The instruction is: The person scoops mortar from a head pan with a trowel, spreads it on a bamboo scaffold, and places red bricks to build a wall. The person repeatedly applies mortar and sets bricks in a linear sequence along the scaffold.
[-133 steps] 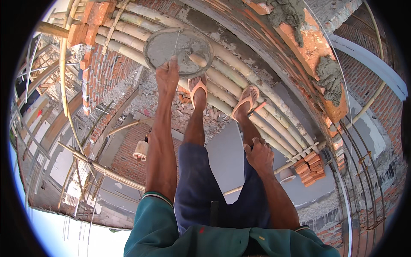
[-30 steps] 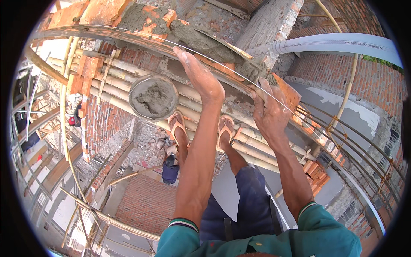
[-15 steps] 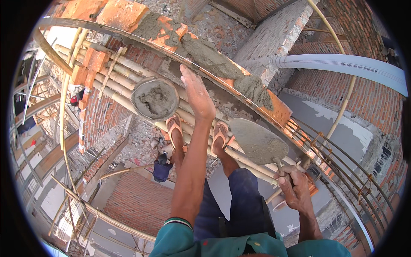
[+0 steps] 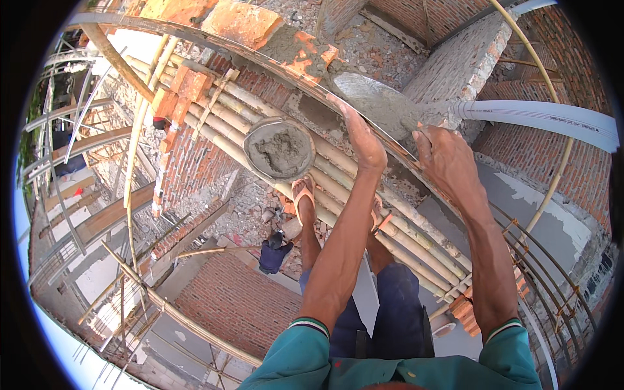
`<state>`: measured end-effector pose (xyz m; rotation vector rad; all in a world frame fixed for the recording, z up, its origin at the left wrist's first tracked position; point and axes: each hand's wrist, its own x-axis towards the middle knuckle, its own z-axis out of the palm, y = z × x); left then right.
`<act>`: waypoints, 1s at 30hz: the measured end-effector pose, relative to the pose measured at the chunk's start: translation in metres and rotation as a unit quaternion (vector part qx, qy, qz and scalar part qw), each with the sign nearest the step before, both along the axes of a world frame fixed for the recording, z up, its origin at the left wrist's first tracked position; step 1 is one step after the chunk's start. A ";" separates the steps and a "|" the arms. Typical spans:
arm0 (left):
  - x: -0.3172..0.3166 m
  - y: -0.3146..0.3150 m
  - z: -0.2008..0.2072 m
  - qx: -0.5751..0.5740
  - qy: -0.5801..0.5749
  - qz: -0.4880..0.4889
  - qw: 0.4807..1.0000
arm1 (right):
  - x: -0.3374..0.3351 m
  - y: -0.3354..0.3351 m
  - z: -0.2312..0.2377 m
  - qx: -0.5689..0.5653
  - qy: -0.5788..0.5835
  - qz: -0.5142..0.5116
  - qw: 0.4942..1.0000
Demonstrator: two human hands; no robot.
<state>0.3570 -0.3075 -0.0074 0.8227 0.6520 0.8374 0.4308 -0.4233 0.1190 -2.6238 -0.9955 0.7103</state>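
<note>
My right hand [image 4: 448, 156] is closed around the handle of a trowel [image 4: 374, 97]. The wide blade lies flat along the wet mortar [image 4: 416, 116] on top of a brick wall [image 4: 244, 25]. My left hand [image 4: 363, 138] is open, its fingers straight and together, held upright against or very near the wall's near side; I cannot tell if it touches. Left of that hand, a round bucket [image 4: 255, 168] of grey mortar stands on the bamboo poles. Orange bricks lie along the far left stretch of the wall, with mortar smeared beside them.
I stand in sandals on bamboo poles [image 4: 416, 237], high above rubble [image 4: 250, 205]. Below is a person in dark clothes [image 4: 275, 253]. Bricks are stacked [image 4: 185, 88] on the poles at left. A white pipe [image 4: 539, 117] and bent steel bars [image 4: 552, 273] are at right.
My right hand has carried the trowel up and forward, from beside the wall onto its mortar-covered top. My left hand stays flat by the wall. The view has shifted, moving the bucket rightward.
</note>
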 end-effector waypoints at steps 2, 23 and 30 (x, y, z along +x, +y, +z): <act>-0.002 -0.006 0.002 -0.018 -0.021 -0.010 1.000 | -0.002 -0.002 0.002 0.047 -0.065 0.038 0.996; -0.030 -0.024 -0.011 0.026 -0.036 0.058 0.997 | 0.044 -0.011 0.048 -0.047 0.049 -0.048 0.997; -0.154 -0.052 0.001 -0.087 0.129 0.040 0.987 | 0.082 0.004 0.022 -0.190 0.215 -0.022 0.958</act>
